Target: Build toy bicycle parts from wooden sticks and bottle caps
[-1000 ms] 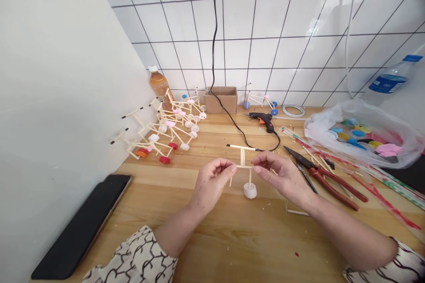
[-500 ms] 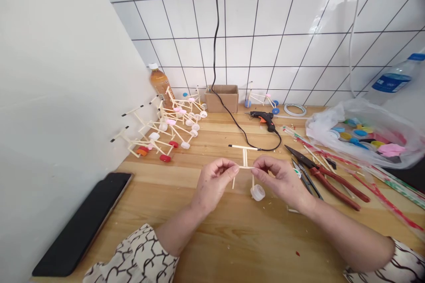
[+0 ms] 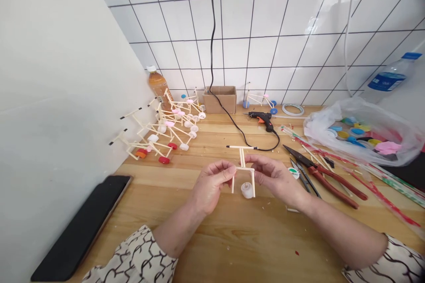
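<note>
Over the wooden tabletop (image 3: pixel 212 247), left hand (image 3: pixel 210 185) pinches one corner of a stick frame (image 3: pixel 244 169), right hand (image 3: pixel 279 180) half-curled at the other, grip unclear, white cap (image 3: pixel 247 190) showing between its legs (image 3: pixel 254 185); step looks like joint-steadying, next move calling for light pressure.

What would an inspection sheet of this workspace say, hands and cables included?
Surface: wooden table, scattered scraps.
Work: frame of sticks; white wheel seen between its legs.
Clutter: pliers and bag with caps right, phone left.
Hands: left hand pinches the frame; right hand at its right side, grip unclear.
Cables: black cord crosses the table to the glue gun; white cord by the wall.
Surroundings: tiled wall behind, white panel left.
</note>
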The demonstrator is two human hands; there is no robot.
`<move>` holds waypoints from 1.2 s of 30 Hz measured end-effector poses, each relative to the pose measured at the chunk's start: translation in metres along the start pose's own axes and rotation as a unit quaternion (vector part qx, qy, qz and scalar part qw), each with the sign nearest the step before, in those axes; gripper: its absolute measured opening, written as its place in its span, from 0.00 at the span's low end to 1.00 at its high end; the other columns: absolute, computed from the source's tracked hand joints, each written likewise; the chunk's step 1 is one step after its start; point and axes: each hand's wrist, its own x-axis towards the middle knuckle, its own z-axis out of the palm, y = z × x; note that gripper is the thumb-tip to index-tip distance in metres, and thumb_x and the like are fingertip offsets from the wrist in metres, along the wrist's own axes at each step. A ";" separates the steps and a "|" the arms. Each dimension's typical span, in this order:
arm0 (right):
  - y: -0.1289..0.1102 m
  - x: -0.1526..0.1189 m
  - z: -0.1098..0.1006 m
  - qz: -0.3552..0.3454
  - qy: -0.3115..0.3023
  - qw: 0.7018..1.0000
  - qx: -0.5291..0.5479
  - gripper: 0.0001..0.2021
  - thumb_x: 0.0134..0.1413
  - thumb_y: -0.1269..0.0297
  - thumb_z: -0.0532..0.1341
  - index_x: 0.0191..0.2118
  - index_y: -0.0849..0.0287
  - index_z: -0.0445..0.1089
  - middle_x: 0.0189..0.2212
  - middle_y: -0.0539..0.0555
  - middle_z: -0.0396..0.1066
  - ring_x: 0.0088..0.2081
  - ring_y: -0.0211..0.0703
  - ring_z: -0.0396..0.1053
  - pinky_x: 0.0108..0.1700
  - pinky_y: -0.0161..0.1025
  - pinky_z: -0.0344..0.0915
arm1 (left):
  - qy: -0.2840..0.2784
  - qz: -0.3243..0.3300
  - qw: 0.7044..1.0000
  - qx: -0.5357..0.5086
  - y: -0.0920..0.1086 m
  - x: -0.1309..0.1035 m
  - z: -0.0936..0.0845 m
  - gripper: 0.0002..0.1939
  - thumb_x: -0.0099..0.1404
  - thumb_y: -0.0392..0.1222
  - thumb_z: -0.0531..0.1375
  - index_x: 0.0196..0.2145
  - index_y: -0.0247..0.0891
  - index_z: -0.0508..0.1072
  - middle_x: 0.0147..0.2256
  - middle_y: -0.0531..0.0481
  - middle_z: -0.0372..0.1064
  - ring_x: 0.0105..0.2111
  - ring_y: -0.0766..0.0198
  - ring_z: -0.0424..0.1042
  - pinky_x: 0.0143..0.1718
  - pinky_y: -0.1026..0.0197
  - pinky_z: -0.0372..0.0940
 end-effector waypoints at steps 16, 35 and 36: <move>0.003 0.012 -0.027 -0.013 0.126 0.985 0.115 0.16 0.49 0.55 0.63 0.22 0.59 0.61 0.17 0.44 0.53 0.19 0.31 0.48 0.23 0.33 0.47 | 0.062 0.008 0.991 -0.119 0.011 0.017 -0.025 0.07 0.45 0.34 0.69 0.23 0.32 0.73 0.22 0.52 0.70 0.22 0.72 0.66 0.23 0.70 0.60; 0.001 0.009 -0.013 0.016 0.038 0.984 0.172 0.12 0.46 0.64 0.64 0.40 0.54 0.67 0.43 0.54 0.70 0.20 0.29 0.56 0.21 0.32 0.55 | 0.006 -0.012 1.000 -0.011 -0.002 0.005 -0.010 0.09 0.45 0.39 0.69 0.21 0.33 0.73 0.20 0.52 0.69 0.21 0.72 0.63 0.23 0.69 0.57; 0.002 0.008 -0.010 0.025 0.005 0.984 0.178 0.16 0.46 0.65 0.64 0.44 0.53 0.66 0.48 0.55 0.68 0.20 0.28 0.57 0.21 0.32 0.56 | -0.002 -0.009 1.000 0.002 -0.002 0.003 -0.009 0.09 0.46 0.40 0.69 0.21 0.34 0.73 0.21 0.52 0.69 0.21 0.71 0.63 0.23 0.69 0.57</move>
